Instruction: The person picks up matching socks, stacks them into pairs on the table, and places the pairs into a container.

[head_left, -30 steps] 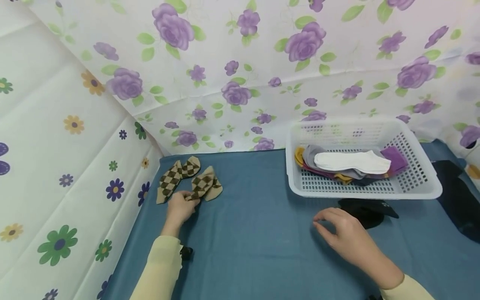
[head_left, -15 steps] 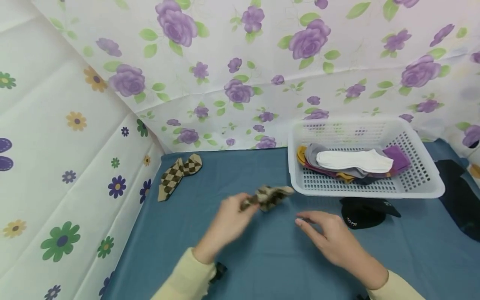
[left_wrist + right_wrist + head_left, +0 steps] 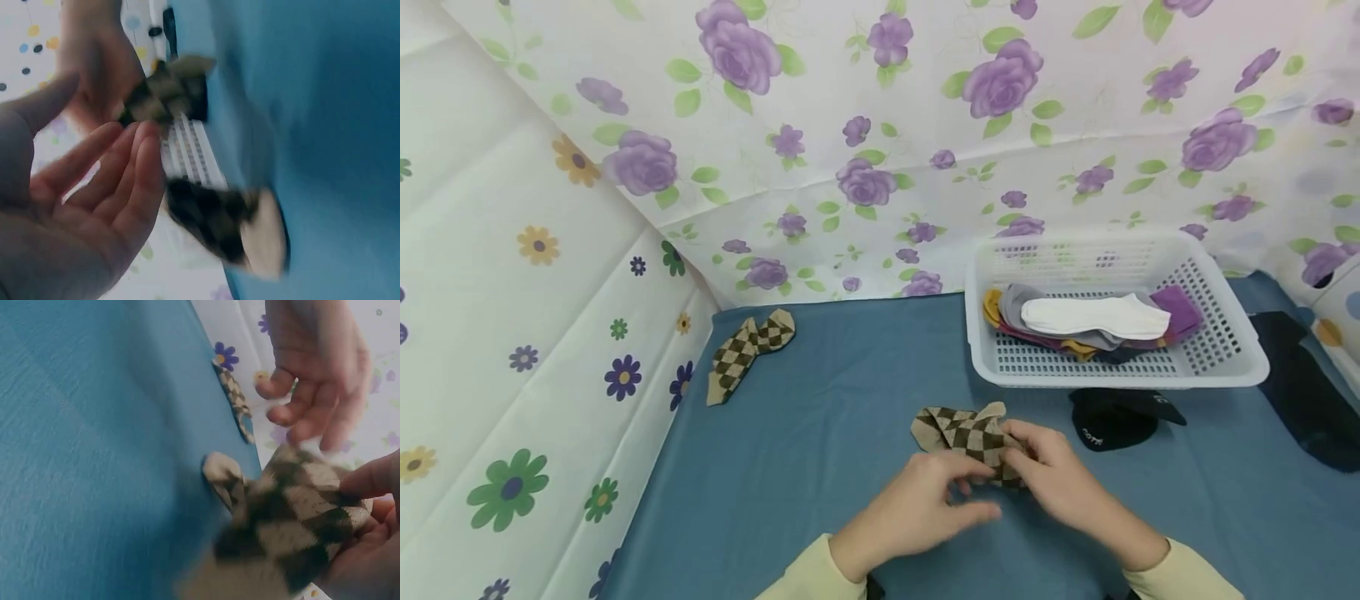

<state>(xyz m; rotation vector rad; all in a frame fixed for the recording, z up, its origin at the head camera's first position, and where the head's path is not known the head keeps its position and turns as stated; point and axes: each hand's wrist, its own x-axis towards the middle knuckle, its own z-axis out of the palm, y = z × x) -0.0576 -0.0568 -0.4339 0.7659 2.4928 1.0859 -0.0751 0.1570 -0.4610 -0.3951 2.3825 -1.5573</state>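
A brown-and-beige checkered sock (image 3: 966,433) hangs crumpled in front of me, left of the basket's front corner. My right hand (image 3: 1063,479) pinches its right end between thumb and fingers; the right wrist view shows the grip on the checkered cloth. Beside it, my left hand (image 3: 936,504) has its thumb spread and its fingers loosely extended. Those fingertips are close to the sock, and in the right wrist view they appear apart from it. A second checkered sock (image 3: 741,354) lies bent on the blue cloth at the far left.
A white plastic basket (image 3: 1120,382) at the back right holds several socks, with a white sock (image 3: 1093,319) on top. A folded black item with white lettering (image 3: 1112,423) lies before it, another black item (image 3: 1307,400) to its right. Flowered sheets bound the back and left.
My left hand picked up one checkered sock at the left, carried it right and let it go. My right hand moved slightly left and now holds it. The other checkered sock stayed put.
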